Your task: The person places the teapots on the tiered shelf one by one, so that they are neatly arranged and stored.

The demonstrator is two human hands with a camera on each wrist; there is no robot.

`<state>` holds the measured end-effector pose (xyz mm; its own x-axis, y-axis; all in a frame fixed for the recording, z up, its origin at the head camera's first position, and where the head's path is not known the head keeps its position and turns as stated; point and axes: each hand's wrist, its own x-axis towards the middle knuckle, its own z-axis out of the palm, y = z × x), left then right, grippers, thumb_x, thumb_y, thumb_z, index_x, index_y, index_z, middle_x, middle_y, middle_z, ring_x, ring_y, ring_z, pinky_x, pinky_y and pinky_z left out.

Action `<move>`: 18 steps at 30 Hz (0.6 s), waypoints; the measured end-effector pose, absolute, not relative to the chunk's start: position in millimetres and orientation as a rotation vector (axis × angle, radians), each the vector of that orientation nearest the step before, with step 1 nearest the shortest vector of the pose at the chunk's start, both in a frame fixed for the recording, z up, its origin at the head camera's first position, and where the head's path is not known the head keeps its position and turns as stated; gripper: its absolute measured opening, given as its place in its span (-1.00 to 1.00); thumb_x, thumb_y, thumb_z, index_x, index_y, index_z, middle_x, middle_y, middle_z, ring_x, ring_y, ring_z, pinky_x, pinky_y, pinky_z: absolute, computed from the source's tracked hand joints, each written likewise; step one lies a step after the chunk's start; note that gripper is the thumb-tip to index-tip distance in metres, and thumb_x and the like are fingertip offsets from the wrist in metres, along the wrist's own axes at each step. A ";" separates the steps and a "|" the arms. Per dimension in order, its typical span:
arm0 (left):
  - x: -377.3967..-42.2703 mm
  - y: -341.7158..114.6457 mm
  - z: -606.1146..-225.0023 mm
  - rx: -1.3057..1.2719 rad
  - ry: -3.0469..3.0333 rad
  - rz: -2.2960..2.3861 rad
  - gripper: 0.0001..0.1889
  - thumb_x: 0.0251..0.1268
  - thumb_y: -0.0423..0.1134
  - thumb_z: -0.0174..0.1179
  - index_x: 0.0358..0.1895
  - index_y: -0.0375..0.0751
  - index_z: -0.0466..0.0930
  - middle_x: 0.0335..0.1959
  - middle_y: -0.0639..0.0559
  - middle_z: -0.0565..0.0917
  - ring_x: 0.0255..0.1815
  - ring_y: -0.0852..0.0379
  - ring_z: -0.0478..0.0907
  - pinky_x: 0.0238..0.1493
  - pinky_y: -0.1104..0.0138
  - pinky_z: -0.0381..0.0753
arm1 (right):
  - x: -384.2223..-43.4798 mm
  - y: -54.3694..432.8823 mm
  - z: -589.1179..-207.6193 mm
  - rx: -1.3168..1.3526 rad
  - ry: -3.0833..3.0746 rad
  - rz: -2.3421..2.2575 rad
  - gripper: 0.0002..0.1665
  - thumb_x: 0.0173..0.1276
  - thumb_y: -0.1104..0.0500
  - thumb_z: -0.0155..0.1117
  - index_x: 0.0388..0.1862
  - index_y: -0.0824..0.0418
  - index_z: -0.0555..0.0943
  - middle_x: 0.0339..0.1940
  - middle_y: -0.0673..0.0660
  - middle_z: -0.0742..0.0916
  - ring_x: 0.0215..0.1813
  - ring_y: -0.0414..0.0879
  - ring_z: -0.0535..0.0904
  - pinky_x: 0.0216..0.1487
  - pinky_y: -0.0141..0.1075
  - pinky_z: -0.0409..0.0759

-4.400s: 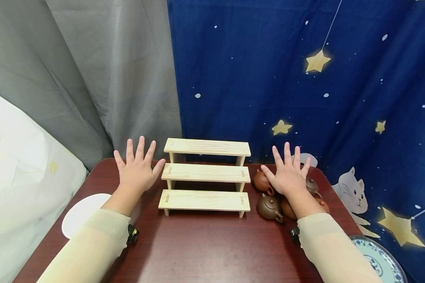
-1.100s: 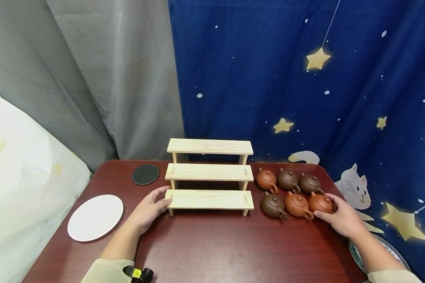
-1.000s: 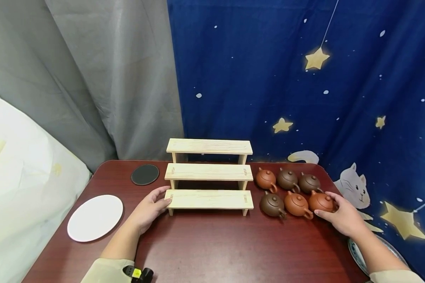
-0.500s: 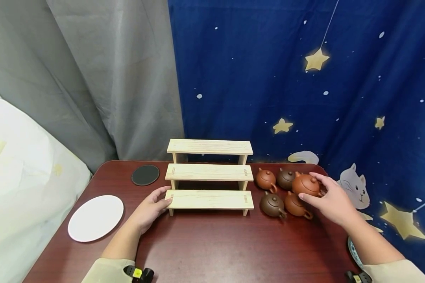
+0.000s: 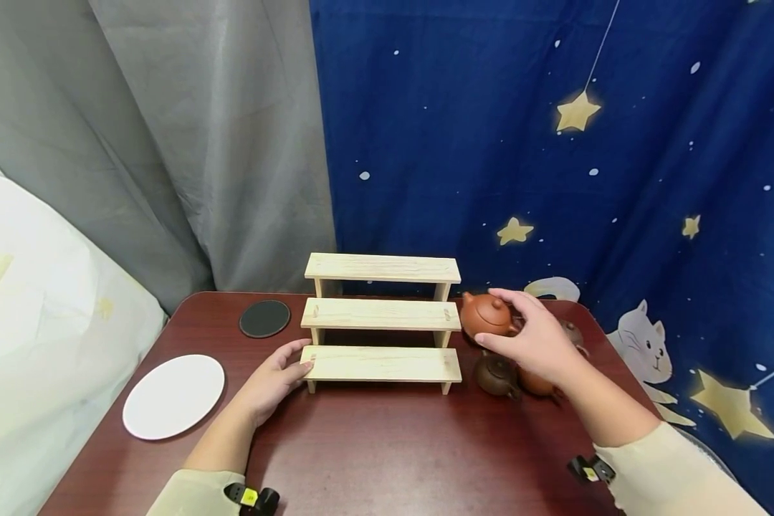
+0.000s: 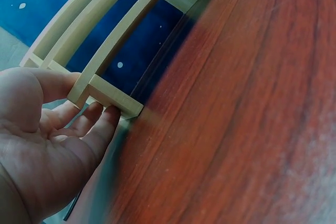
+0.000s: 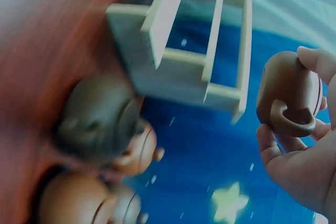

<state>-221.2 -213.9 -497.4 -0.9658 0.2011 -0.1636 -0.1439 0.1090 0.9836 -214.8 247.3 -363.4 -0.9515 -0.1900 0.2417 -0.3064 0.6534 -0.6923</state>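
A three-step wooden display stand (image 5: 380, 364) stands at the back middle of the table. My left hand (image 5: 274, 380) holds the left end of its lowest step; in the left wrist view the thumb lies on the board and the fingers reach around the side leg. My right hand (image 5: 535, 344) grips a reddish-brown teapot (image 5: 486, 315), raised just right of the middle step. The right wrist view shows this lifted teapot (image 7: 283, 90) between thumb and fingers, handle toward the palm. Below the right hand sit a dark brown teapot (image 5: 495, 374) and a reddish one (image 5: 537, 382), partly hidden.
Behind the right hand another dark teapot (image 5: 571, 332) shows partly. A white oval plate (image 5: 174, 396) lies at the left of the dark red table (image 5: 387, 451), with a black round coaster (image 5: 264, 319) behind it. Grey and blue curtains (image 5: 426, 143) hang behind.
The right hand has lifted the reddish teapot from the front right of the group and carried it left toward the stand. The left hand, earlier spread in the air, has stayed on the stand lately.
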 end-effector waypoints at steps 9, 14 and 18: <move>-220.8 -213.6 -496.8 0.048 2.135 1.937 -0.34 0.66 -0.20 0.16 0.68 -0.18 0.15 0.63 -0.22 0.32 0.16 0.26 0.60 0.15 0.43 0.57 | -245.3 183.4 -345.1 0.540 -2.676 1.346 0.05 0.20 -0.10 0.72 0.60 0.08 0.44 0.47 0.13 0.53 0.41 0.08 0.64 0.38 0.00 0.65; -221.3 -213.7 -497.7 0.051 2.130 1.939 -0.33 0.66 -0.20 0.16 0.68 -0.18 0.14 0.64 -0.22 0.31 0.18 0.24 0.59 0.15 0.44 0.57 | -268.3 147.6 -336.5 0.541 -2.693 1.336 0.03 0.19 -0.14 0.71 0.60 -0.01 0.46 0.50 0.13 0.52 0.35 0.10 0.64 0.32 0.04 0.68; -222.2 -214.0 -499.0 0.055 2.126 1.944 -0.33 0.66 -0.20 0.15 0.68 -0.18 0.14 0.63 -0.23 0.31 0.18 0.23 0.60 0.14 0.44 0.58 | -286.9 121.8 -331.3 0.560 -2.706 1.326 0.03 0.20 -0.15 0.69 0.61 -0.02 0.45 0.52 0.16 0.52 0.37 0.10 0.61 0.31 0.03 0.69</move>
<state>-222.2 -214.0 -499.0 -0.9655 0.2014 -0.1648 -0.1462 0.1040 0.9838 -286.9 121.8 -331.3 -0.9305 -0.2889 0.2250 -0.3548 0.5596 -0.7490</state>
